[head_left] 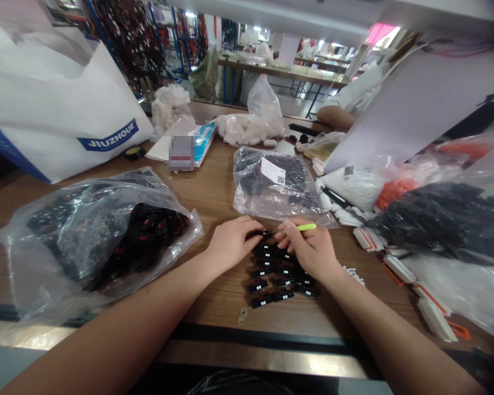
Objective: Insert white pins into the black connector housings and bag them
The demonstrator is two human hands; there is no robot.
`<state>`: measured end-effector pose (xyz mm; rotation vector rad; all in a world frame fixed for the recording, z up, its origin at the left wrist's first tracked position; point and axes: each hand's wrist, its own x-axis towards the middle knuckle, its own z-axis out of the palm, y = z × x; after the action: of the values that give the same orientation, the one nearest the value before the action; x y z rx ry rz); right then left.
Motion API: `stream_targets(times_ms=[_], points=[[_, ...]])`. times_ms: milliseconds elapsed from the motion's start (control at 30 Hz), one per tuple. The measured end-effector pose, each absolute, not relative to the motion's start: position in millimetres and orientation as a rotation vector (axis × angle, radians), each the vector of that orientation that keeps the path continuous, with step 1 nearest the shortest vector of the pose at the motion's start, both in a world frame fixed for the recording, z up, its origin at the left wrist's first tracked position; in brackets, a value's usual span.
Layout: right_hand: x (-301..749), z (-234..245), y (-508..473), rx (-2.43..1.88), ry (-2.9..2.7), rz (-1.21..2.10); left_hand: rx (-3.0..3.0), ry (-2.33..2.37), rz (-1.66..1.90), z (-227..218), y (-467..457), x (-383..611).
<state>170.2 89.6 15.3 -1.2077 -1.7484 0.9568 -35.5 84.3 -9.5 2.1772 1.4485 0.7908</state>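
Note:
My left hand [231, 241] is closed, its thumb and fingertips pinching a small black plastic connector [265, 233]. In my right hand [312, 250] is a thin tool with a yellow-green handle [306, 226], its slim tip pointing left at that connector. The exact kind of tip is too small to make out. Below both hands, rows of black connectors [286, 281] with white dots and some red parts lie on the wooden table [218, 307]. Part of these rows is hidden under my right hand. Small white pieces [355, 275] are scattered beside my right wrist.
An open clear bag of black connectors [107, 236] lies left. Ahead is a labelled bag of black parts [275, 178]. Bags of white [354, 184] and black parts [444, 219] crowd the right. A white shopping bag [61, 104] stands back left; another person's arm [335, 117] shows behind.

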Motion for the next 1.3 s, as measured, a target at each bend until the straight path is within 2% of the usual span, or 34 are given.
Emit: stream_targets(times_ms=[1300], points=[[167.1,17.9,90.7,-1.24,-1.847,0.975,2.169,1.488,0.761,-7.7,82.6,-35.1]])
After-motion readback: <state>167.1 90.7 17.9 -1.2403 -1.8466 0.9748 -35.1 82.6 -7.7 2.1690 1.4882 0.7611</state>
